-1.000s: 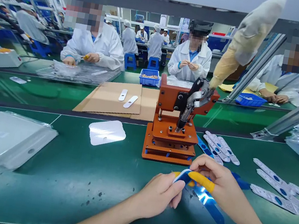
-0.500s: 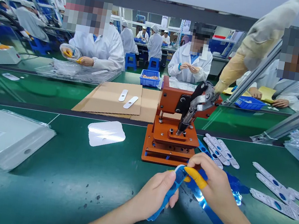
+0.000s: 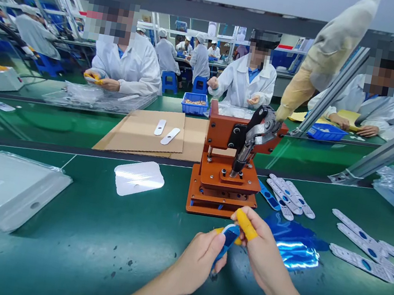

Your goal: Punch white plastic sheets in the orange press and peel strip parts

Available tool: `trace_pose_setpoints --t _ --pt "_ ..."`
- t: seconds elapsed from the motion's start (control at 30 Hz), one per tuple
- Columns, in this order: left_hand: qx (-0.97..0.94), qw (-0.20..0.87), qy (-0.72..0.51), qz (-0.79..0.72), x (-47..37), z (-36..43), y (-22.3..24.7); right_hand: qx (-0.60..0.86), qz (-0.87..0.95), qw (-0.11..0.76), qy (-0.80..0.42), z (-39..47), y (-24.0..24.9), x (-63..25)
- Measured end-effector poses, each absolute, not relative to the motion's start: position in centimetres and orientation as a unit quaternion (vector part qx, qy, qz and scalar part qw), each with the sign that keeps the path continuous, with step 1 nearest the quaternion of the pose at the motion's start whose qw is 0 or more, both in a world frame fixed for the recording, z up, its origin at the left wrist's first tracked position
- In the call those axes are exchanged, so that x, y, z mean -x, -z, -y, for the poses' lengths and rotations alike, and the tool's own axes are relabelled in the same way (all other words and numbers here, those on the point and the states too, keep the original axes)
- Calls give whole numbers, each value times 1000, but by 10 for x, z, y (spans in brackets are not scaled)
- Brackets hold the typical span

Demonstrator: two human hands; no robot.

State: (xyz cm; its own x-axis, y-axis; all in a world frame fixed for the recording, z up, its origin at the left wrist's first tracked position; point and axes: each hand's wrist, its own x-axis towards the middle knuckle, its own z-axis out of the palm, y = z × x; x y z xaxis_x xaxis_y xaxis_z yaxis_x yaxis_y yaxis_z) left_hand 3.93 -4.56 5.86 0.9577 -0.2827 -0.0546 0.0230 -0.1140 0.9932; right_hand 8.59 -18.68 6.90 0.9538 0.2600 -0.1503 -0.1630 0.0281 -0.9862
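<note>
My left hand (image 3: 195, 261) is closed around a narrow panel with rounded ends and blue film on its face (image 3: 230, 236), held tilted above the table. At the panel's upper right end, my right hand (image 3: 259, 245) has its fingers drawn together, with yellow finger cots on them. Whatever lies between those fingertips is hidden. Just beyond my hands stands an orange-brown toggle press (image 3: 230, 174), its lever wrapped in cloth (image 3: 322, 52). Crumpled blue film (image 3: 294, 246) lies on the table to the right of my right hand.
Several narrow panels (image 3: 289, 197) lie right of the press, and more (image 3: 366, 243) farther right. Left are a white sheet (image 3: 138, 178) and a bagged stack (image 3: 2, 189). Cardboard (image 3: 138, 132) bears two small plates. Co-workers in white coats (image 3: 131, 62) sit opposite; a metal strut (image 3: 391, 146) slants at right.
My right hand has come down and left, closer to the panel's end. The panel shows less below my left hand. The blue film on the table looks more bunched. A co-worker's hands have parted.
</note>
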Motion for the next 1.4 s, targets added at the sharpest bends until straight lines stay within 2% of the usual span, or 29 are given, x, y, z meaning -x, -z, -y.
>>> trace_pose_setpoints --t 0.13,0.23,0.37,0.57,0.73,0.87,1.03,1.1,1.17,1.27,1.33,1.4 --pt "-692 706 133 68 -38 42 -60 702 148 676 -168 198 -79 -96" --pt "-692 705 139 66 -37 41 -61 751 233 601 -147 205 -86 -99" --pt "-680 715 156 44 -36 42 -61 818 369 441 4 208 -86 -101" --pt "-448 858 249 -16 -36 47 -59 753 510 325 258 207 -73 -108" --pt "-317 901 294 -21 -38 46 -58 697 586 290 294 210 -75 -115" --pt "-281 923 247 -91 -43 40 -58 679 602 321 273 203 -75 -103" --pt "-249 945 108 -182 -52 28 -58 710 541 419 168 205 -71 -61" --pt "-261 940 5 -221 -56 14 -55 752 436 458 184 225 -64 -54" --pt "-283 919 -114 -249 -60 -4 -51 819 242 469 226 258 -48 -58" --pt "-361 883 -217 -205 -61 -25 -43 909 -24 374 184 320 -12 -80" --pt "-424 867 -211 -153 -57 -25 -40 950 -46 283 127 351 11 -93" --pt "-472 855 -176 -122 -48 -14 -38 968 -16 207 142 361 21 -99"
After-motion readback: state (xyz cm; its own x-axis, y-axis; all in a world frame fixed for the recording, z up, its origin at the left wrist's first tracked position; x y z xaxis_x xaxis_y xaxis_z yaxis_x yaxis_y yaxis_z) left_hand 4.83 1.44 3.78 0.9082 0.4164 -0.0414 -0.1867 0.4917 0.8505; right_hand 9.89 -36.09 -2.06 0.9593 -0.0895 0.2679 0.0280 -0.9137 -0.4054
